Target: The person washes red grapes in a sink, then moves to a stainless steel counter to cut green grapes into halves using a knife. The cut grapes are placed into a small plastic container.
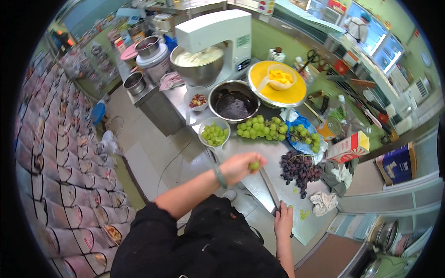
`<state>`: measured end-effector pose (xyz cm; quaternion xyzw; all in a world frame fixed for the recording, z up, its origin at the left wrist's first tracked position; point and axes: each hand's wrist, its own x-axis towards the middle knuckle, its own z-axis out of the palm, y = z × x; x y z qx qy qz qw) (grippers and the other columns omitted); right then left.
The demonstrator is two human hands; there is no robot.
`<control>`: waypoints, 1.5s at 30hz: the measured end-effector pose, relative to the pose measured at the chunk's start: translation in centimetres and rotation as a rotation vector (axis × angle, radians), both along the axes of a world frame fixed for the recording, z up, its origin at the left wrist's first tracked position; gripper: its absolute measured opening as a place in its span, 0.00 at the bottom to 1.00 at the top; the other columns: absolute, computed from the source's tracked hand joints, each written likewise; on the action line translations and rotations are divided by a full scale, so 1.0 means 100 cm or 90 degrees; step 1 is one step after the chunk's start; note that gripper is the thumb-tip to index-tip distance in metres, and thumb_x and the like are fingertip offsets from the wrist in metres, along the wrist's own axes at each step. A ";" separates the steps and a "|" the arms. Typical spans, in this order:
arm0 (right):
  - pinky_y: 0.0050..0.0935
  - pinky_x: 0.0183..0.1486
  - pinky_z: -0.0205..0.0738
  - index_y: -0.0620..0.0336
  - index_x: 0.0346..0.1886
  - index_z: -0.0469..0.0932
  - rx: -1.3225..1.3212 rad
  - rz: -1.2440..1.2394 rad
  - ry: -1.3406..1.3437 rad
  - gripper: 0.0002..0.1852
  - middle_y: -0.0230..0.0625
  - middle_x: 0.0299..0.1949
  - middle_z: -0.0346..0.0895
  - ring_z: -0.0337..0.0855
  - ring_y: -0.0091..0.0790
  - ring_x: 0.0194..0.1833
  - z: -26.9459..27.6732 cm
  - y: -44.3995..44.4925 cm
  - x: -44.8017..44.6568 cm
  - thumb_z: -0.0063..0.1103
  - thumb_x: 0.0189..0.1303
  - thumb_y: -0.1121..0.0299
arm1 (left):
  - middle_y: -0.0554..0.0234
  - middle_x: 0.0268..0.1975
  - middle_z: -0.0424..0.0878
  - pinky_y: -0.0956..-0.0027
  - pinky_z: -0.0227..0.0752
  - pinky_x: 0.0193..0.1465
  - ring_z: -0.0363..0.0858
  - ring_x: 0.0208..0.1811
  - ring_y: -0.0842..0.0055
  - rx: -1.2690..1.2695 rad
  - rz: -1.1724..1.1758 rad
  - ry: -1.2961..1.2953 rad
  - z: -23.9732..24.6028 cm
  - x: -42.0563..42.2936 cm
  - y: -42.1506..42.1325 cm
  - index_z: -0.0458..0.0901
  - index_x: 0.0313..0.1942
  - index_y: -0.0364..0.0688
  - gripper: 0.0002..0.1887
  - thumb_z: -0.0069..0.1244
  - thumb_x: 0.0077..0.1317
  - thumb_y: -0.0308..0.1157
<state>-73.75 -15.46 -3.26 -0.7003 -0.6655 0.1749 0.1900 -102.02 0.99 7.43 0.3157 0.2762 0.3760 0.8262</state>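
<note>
My left hand (pixel 243 166) holds a green grape (pixel 254 165) above the steel worktop (pixel 250 149), wearing a grey-green bangle at the wrist. The handle of a long knife (pixel 269 186) is in my right hand (pixel 284 220), its blade pointing toward the left hand. Beyond the left hand stands a white bowl of cut green grapes (pixel 214 133). A bunch of green grapes (pixel 260 127) lies behind, and dark grapes (pixel 299 170) lie to the right of the knife. A few cut grape pieces (pixel 304 214) rest near my right hand.
Behind are a steel bowl of dark liquid (pixel 233 101), a stand mixer (pixel 217 31), and mango cubes (pixel 280 77) in a bowl on a yellow-topped bowl. A crumpled white cloth (pixel 324 203) and a red-and-white carton (pixel 348 147) are at right. A distant person (pixel 357 29) stands upper right.
</note>
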 end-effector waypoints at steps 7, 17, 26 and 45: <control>0.46 0.65 0.68 0.67 0.69 0.69 0.094 0.031 -0.088 0.29 0.52 0.60 0.70 0.73 0.56 0.61 0.041 0.048 -0.035 0.60 0.63 0.79 | 0.59 0.49 0.79 0.70 0.68 0.53 0.72 0.45 0.77 -0.114 0.199 0.034 -0.012 -0.118 -0.102 0.79 0.51 0.34 0.13 0.41 0.74 0.29; 0.44 0.82 0.41 0.66 0.79 0.54 -0.029 0.173 1.091 0.31 0.50 0.80 0.51 0.49 0.46 0.81 0.141 0.436 -0.285 0.40 0.81 0.57 | 0.54 0.50 0.79 0.69 0.68 0.49 0.73 0.43 0.73 -0.104 0.309 0.076 -0.009 -0.270 -0.019 0.76 0.51 0.32 0.13 0.40 0.74 0.29; 0.45 0.82 0.26 0.66 0.81 0.35 -0.113 -0.204 1.106 0.52 0.53 0.84 0.30 0.27 0.49 0.83 0.092 0.636 -0.336 0.36 0.73 0.32 | 0.54 0.49 0.79 0.70 0.68 0.46 0.73 0.41 0.73 -0.121 0.424 0.162 -0.007 -0.376 0.014 0.75 0.50 0.32 0.13 0.41 0.71 0.30; 0.46 0.77 0.47 0.56 0.79 0.53 -0.169 -0.318 1.006 0.45 0.53 0.72 0.62 0.60 0.50 0.73 0.097 0.656 -0.338 0.39 0.72 0.31 | 0.54 0.49 0.80 0.69 0.70 0.47 0.74 0.41 0.73 -0.159 0.350 0.145 -0.015 -0.395 0.058 0.75 0.51 0.32 0.13 0.41 0.71 0.29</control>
